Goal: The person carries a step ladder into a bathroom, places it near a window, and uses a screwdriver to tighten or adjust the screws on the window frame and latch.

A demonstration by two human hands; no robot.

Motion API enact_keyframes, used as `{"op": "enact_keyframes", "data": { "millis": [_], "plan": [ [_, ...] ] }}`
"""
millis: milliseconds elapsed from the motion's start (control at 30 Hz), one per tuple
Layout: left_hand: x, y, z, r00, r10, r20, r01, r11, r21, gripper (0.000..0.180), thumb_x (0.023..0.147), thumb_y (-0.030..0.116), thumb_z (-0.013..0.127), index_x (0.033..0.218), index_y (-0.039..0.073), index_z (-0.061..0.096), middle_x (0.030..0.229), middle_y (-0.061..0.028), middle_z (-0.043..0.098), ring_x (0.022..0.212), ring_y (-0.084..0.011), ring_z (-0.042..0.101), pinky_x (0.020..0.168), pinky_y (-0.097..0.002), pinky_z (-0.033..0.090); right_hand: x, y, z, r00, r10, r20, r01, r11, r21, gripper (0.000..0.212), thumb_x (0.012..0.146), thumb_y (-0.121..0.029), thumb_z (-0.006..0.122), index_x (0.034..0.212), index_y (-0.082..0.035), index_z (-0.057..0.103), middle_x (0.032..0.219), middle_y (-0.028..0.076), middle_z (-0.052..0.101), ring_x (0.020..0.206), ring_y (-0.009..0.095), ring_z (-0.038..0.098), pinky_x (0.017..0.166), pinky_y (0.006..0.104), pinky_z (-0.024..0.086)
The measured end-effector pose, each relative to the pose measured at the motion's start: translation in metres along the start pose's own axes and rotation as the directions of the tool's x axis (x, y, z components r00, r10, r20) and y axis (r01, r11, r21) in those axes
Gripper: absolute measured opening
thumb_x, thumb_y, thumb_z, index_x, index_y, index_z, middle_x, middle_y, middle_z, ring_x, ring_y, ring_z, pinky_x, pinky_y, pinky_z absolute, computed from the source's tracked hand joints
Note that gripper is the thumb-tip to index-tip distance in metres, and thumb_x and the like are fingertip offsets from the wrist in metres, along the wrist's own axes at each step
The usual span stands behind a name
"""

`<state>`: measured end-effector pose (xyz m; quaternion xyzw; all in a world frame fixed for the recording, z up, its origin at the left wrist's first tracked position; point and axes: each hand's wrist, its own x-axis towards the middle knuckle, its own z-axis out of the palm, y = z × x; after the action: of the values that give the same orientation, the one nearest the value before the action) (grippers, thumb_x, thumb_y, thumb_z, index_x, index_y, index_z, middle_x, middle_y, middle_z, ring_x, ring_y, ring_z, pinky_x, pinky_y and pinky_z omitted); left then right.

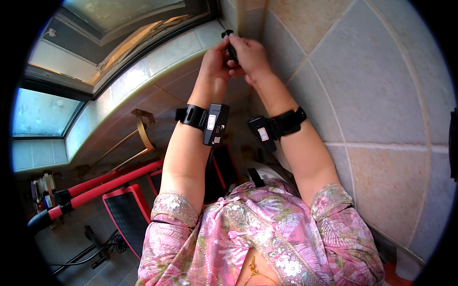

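Note:
Both arms reach up to the corner where the tiled window sill meets the wall. A small black object [232, 50] with a knob-like top sits between my hands, and its exact kind cannot be made out. My right hand [251, 58] is closed on it, thumb pressed near its top. On its other side my left hand [214, 63] is closed too, with fingers touching it; part of the object is hidden behind the fingers. Each forearm wears a black strap with a box, the left box [216, 125] and the right box [262, 134].
A dark-framed window [95, 91] stands at the upper left above the tiled sill [174, 50]. Below it a metal bracket [143, 128] with rods juts out. Red-barred equipment [105, 188] fills the lower left, near books [44, 190]. A tiled wall [367, 86] runs along my right.

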<state>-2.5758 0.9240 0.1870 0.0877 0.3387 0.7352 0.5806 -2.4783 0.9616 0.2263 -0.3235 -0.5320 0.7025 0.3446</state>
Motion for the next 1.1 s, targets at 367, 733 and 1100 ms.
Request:
{"op": "enact_keyframes", "data": {
  "millis": [367, 733, 1100],
  "plan": [
    [-0.002, -0.006, 0.01, 0.996, 0.093, -0.003, -0.093, 0.991, -0.092, 0.023, 0.088, 0.026, 0.044, 0.085, 0.005, 0.052, 0.076, -0.0055, 0.058, 0.07, -0.0161, 0.056, 0.065, -0.0284, 0.046, -0.002, 0.022, -0.007, 0.781, -0.599, 0.176, 0.539, 0.506, -0.674, 0.03, 0.077, -0.018, 0.052, 0.103, -0.003, 0.049, 0.079, 0.021, 0.056, 0.074, 0.037, 0.055, 0.067, 0.041, 0.046],
    [-0.008, 0.014, -0.005, 0.971, -0.111, 0.212, 0.108, 0.994, 0.023, 0.027, 0.086, 0.028, 0.045, 0.078, 0.003, 0.052, 0.064, -0.0069, 0.057, 0.053, -0.017, 0.056, 0.044, -0.0277, 0.045, -0.011, -0.007, 0.0, 0.971, 0.19, 0.144, -0.205, 0.974, 0.095, 0.031, 0.085, -0.033, 0.046, 0.093, -0.003, 0.051, 0.072, 0.005, 0.055, 0.054, 0.009, 0.052, 0.038, 0.0239, 0.041],
    [0.004, -0.012, 0.009, 0.967, 0.177, -0.185, -0.168, 0.984, 0.065, 0.017, 0.083, 0.023, 0.055, 0.086, 0.006, 0.056, 0.077, -0.0061, 0.059, 0.066, -0.0152, 0.056, 0.058, -0.025, 0.046, 0.001, 0.03, -0.017, 0.711, -0.667, 0.223, 0.565, 0.354, -0.745, 0.03, 0.077, -0.016, 0.055, 0.104, -0.004, 0.048, 0.081, 0.014, 0.056, 0.065, 0.03, 0.055, 0.06, 0.0372, 0.046]
  ]
}}
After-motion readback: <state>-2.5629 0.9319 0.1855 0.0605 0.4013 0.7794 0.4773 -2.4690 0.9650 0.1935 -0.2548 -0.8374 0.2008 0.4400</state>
